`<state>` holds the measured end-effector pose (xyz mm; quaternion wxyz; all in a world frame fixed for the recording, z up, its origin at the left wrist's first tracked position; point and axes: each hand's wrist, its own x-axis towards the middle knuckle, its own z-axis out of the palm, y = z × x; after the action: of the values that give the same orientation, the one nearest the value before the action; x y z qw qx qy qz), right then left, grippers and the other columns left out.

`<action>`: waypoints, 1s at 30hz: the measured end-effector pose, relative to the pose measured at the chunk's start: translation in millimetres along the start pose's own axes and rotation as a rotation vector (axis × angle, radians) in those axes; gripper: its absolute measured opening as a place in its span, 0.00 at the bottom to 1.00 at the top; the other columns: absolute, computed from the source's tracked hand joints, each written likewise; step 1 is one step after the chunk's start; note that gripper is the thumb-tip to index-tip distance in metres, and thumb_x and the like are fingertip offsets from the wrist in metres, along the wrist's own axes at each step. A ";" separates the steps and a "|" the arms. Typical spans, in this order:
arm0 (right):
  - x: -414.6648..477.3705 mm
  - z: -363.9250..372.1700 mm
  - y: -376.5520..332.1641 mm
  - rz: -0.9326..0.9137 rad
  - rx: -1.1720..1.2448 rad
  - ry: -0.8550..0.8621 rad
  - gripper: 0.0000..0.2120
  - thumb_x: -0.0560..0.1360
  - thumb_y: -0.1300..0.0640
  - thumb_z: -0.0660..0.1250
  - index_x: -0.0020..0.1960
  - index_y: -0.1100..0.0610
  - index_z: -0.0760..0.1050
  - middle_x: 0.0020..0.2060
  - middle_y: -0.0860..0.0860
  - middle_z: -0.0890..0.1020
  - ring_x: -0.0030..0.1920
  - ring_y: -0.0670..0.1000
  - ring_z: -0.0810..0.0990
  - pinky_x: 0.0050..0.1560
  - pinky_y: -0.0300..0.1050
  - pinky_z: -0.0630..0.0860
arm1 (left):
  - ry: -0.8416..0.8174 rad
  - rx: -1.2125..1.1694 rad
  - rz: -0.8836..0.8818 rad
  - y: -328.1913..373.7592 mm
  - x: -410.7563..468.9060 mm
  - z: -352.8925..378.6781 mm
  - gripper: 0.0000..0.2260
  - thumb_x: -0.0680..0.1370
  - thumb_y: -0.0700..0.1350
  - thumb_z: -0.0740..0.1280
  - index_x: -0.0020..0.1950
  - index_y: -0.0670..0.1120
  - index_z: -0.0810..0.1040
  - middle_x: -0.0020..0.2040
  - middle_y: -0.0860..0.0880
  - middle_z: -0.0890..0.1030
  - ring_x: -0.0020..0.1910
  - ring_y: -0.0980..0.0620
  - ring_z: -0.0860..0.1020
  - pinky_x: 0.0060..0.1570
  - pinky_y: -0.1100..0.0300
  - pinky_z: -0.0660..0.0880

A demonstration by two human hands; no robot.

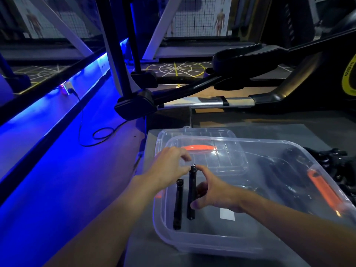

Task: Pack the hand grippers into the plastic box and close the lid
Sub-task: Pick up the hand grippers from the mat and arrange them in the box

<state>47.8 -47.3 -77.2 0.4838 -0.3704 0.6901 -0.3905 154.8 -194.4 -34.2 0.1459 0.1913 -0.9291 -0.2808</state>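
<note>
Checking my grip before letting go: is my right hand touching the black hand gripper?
Touching. The head view shows the right hand wrapped against the hand gripper's right handle.

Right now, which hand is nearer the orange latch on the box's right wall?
Right. The right hand is inside the plastic box holding the hand gripper, left of the orange latch; the left hand is farther left.

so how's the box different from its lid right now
The box is deep, sits nearest the camera and holds the black hand gripper; the lid is shallow, lies flat behind it, partly hidden by the box. The box's orange latch is on its right side, the lid's orange part runs across it. Both are clear plastic.
</note>
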 end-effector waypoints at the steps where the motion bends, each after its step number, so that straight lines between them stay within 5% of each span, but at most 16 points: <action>1: 2.4 -1.2 3.7 0.023 -0.009 0.000 0.47 0.65 0.67 0.77 0.67 0.35 0.53 0.45 0.60 0.84 0.45 0.53 0.83 0.59 0.56 0.78 | 0.018 -0.010 0.027 -3.7 -0.3 0.6 0.10 0.74 0.42 0.72 0.54 0.47 0.81 0.56 0.53 0.78 0.57 0.55 0.77 0.60 0.61 0.71; 7: 20.8 -3.6 18.3 0.095 -0.021 -0.068 0.48 0.65 0.69 0.76 0.73 0.45 0.52 0.44 0.59 0.84 0.45 0.54 0.82 0.61 0.56 0.77 | 0.030 -0.076 -0.035 -14.4 -12.8 1.5 0.21 0.77 0.45 0.67 0.70 0.51 0.72 0.79 0.53 0.53 0.78 0.55 0.55 0.70 0.62 0.55; 12: 33.3 6.0 19.8 0.103 -0.101 -0.125 0.49 0.67 0.71 0.74 0.75 0.50 0.47 0.40 0.52 0.82 0.39 0.46 0.81 0.45 0.39 0.79 | -0.065 -0.056 -0.103 -23.9 -14.4 0.0 0.31 0.78 0.49 0.64 0.79 0.51 0.56 0.80 0.58 0.45 0.78 0.60 0.48 0.73 0.62 0.51; 19: 30.0 9.6 17.5 0.077 -0.127 -0.124 0.41 0.70 0.69 0.74 0.69 0.45 0.53 0.47 0.43 0.73 0.44 0.37 0.75 0.36 0.24 0.72 | -0.073 -0.042 -0.091 -25.1 -14.6 2.2 0.30 0.79 0.50 0.63 0.79 0.51 0.56 0.80 0.59 0.43 0.78 0.61 0.45 0.75 0.59 0.50; 26: 38.2 16.5 24.3 0.047 -0.176 -0.079 0.44 0.66 0.64 0.78 0.72 0.48 0.55 0.55 0.44 0.73 0.52 0.40 0.74 0.48 0.28 0.74 | -0.073 -0.053 -0.082 -23.4 -16.1 1.5 0.28 0.79 0.49 0.63 0.78 0.52 0.58 0.80 0.59 0.43 0.78 0.61 0.45 0.76 0.57 0.52; 30: 44.6 24.7 31.2 -0.003 -0.279 -0.012 0.46 0.60 0.53 0.82 0.68 0.46 0.57 0.61 0.47 0.73 0.61 0.47 0.73 0.66 0.51 0.71 | -0.077 -0.059 -0.086 -22.4 -16.7 1.6 0.28 0.79 0.50 0.63 0.78 0.52 0.58 0.80 0.59 0.43 0.78 0.61 0.43 0.76 0.54 0.52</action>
<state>55.9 -78.4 -127.6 0.4310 -0.4376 0.7343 -0.2891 175.0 -203.6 -51.1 0.1036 0.2158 -0.9163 -0.3212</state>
